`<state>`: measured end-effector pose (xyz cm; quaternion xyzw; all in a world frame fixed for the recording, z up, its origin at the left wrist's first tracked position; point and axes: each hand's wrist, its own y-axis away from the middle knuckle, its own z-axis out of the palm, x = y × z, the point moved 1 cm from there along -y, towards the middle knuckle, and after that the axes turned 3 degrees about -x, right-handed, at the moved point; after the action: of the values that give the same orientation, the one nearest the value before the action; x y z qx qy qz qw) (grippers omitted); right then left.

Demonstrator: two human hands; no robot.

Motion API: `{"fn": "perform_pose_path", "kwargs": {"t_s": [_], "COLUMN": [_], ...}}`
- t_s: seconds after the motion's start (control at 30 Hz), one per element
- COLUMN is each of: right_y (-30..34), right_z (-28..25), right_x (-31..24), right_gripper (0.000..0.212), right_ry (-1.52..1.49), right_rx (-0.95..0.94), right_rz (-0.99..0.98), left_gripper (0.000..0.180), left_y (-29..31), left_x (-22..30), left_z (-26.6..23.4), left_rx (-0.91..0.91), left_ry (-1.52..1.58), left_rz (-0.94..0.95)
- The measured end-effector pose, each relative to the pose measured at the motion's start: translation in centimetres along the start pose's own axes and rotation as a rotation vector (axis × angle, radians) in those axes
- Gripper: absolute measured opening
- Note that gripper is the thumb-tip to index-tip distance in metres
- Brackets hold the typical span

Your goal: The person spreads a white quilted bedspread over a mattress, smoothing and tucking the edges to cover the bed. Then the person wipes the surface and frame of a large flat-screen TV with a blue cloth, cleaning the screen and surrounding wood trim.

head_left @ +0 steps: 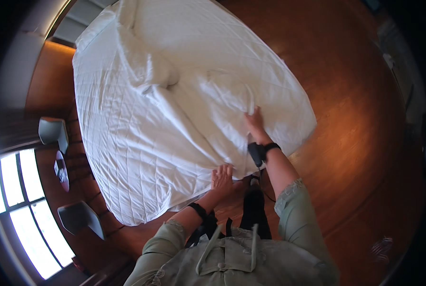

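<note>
In front of you, a white quilted bedcover point(117, 138) spreads from the frame's upper left past its centre, wrinkled at lower left, a bunched ridge slanting down from the top edge.

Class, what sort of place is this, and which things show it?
Probably a bedroom, perhaps in a hotel: there is a large white-covered bed, and two chairs with a small round table between them.

Above the green shirt point(241, 262) at six o'clock, the head camera looks down, white bedding point(184, 114) close at eleven.
</note>
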<state>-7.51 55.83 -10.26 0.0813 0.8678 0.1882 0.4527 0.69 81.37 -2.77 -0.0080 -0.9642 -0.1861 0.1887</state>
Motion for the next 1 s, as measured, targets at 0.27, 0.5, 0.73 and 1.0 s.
{"fn": "perform_pose_path", "kwargs": {"t_s": [0.27, 0.5, 0.73, 1.0], "right_y": [-4.4, -10.5, -1.4, 3.7], "right_z": [-0.3, -7.9, -23.5, -22.6], "right_x": [-1.4, 5.0, 13.1, 20.0], "right_gripper": [0.04, 0.041, 0.03, 0.032], "right_ry": [-0.678, -0.277, -0.674, -0.85], "right_rx": [-0.294, 0.284, 0.405, 0.313], "right_rz": [0.172, -0.034, 0.035, 0.48], "left_gripper": [0.037, 0.022, 0.03, 0.049], "left_y": [-4.2, -5.7, -7.8, -6.6], "left_x": [2.1, 2.4, 2.4, 1.1], "left_z": [-1.5, -2.9, -1.8, 0.3], "left_rx": [-0.087, 0.037, 0.008, -0.003], "left_ry": [-0.171, 0.052, 0.304, 0.361], "left_rz": [-0.099, 0.16, 0.215, 0.282]}}
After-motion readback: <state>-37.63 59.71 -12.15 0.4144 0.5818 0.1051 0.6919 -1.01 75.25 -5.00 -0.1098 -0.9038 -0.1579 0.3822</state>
